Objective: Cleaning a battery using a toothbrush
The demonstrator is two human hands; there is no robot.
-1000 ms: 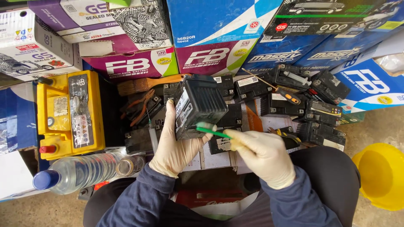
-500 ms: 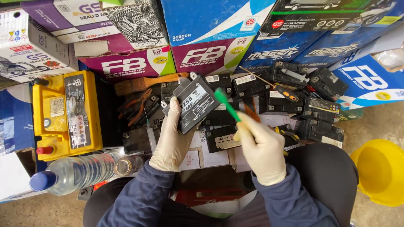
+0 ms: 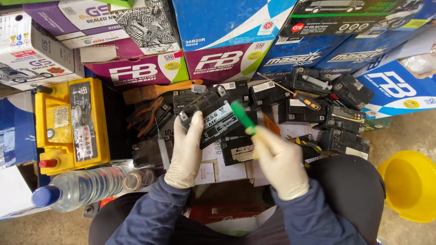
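Several printed cartons [image 3: 227,41] stacked along back. Yellow car battery [image 3: 70,122] at left, clear plastic bottle [image 3: 86,186] with blue cap lying below it. Yellow bowl [image 3: 408,186] at right edge. Black small batteries [image 3: 331,95] scattered in middle, brown-handled brush [image 3: 159,90] near cartons. Left hand [image 3: 187,152], gloved, fingers wrapped round small black battery [image 3: 213,115], tilted, held above pile. Right hand [image 3: 279,161], gloved, fingers closed on green-tipped tool [image 3: 242,117], tip touching battery.
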